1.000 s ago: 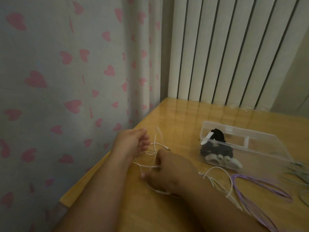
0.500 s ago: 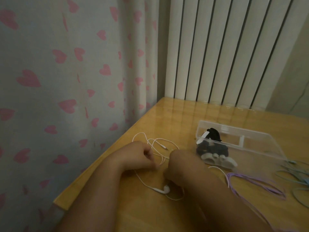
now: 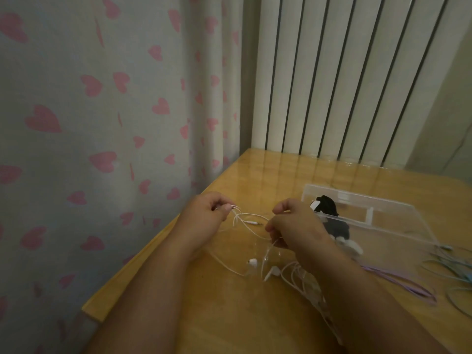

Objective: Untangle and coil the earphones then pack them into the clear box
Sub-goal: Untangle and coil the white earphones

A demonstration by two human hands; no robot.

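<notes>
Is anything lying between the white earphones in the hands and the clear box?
Nothing lies on the table between them. The white earphones, pinched by the left hand and right hand, hang just left of the clear box. Black and white items already fill the box's left end.

Pale grey curtain (image 3: 102, 98) scattered with pink hearts; cream blinds (image 3: 332, 72) striped by dark gaps. Honey-yellow table (image 3: 229, 315), white earphones (image 3: 252, 262), a clear box (image 3: 388, 233) with black and white bits inside, a purple cable (image 3: 413, 290), a pale teal cable (image 3: 457, 264).
</notes>
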